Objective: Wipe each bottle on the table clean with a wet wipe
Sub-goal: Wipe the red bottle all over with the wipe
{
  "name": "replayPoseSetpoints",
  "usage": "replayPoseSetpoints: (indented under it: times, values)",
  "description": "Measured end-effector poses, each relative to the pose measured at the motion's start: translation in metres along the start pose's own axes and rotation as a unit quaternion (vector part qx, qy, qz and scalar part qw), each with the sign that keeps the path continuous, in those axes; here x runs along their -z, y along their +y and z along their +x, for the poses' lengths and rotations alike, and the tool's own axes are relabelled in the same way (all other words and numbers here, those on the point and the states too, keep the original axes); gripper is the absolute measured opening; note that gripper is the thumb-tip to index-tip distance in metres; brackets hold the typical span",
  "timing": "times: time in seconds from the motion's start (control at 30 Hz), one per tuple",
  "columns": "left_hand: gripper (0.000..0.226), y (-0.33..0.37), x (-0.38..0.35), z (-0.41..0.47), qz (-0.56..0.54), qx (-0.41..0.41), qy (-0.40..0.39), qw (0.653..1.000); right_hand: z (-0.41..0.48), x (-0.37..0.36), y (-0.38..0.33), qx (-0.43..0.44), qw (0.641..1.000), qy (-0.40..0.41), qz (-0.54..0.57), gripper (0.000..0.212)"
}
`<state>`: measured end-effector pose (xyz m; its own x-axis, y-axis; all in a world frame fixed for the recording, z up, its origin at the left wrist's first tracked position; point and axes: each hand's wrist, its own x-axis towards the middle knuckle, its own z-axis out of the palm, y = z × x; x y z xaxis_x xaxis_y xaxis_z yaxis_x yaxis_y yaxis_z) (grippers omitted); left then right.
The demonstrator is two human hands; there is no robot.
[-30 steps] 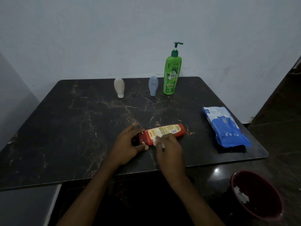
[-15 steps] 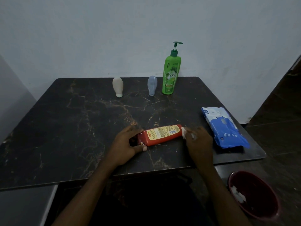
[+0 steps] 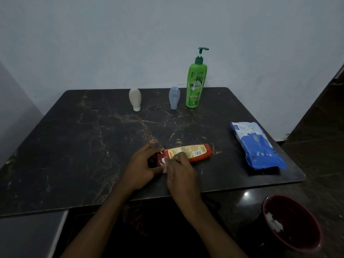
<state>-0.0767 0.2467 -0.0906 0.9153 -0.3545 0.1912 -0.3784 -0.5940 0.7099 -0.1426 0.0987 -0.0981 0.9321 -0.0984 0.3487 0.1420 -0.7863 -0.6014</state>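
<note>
Low centre, the red bottle point(image 3: 193, 151) lies on the worktop point(image 3: 89, 146), left hand point(image 3: 142, 169) gripping its cap end, right hand point(image 3: 179, 171) pinching the wet wipe point(image 3: 164, 160) against the label — mid-wipe, I'd say — next, a firm stroke along it.

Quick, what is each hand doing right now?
Left hand: closed, gripping the cap end of the red bottle.
Right hand: closed, pinching a wet wipe against that bottle.

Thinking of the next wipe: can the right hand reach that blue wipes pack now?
Probably yes: the wet wipes pack lies right of the right hand, only bare table between them, though that hand holds a wet wipe.
</note>
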Motion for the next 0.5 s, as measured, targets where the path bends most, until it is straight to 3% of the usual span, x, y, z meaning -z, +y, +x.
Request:
replayPoseSetpoints:
  times: [0.13,0.27,0.37,0.5]
  values:
    - [0.068,0.000,0.000,0.001,-0.008,0.009,-0.005,1.000,0.005,0.018,0.023,-0.023,1.000,0.016,0.003,0.023]
    - [0.068,0.000,0.001,0.001,-0.004,0.012,-0.016,1.000,0.022,0.049,0.061,-0.171,0.982,0.072,0.036,0.014]
    - [0.067,-0.001,0.001,0.001,-0.010,0.008,-0.017,1.000,0.025,0.065,0.086,-0.168,0.976,0.124,0.054,0.013]
    - [0.066,-0.001,0.001,0.000,-0.012,0.007,-0.016,1.000,0.026,0.063,0.098,-0.183,0.971,0.136,0.071,0.013]
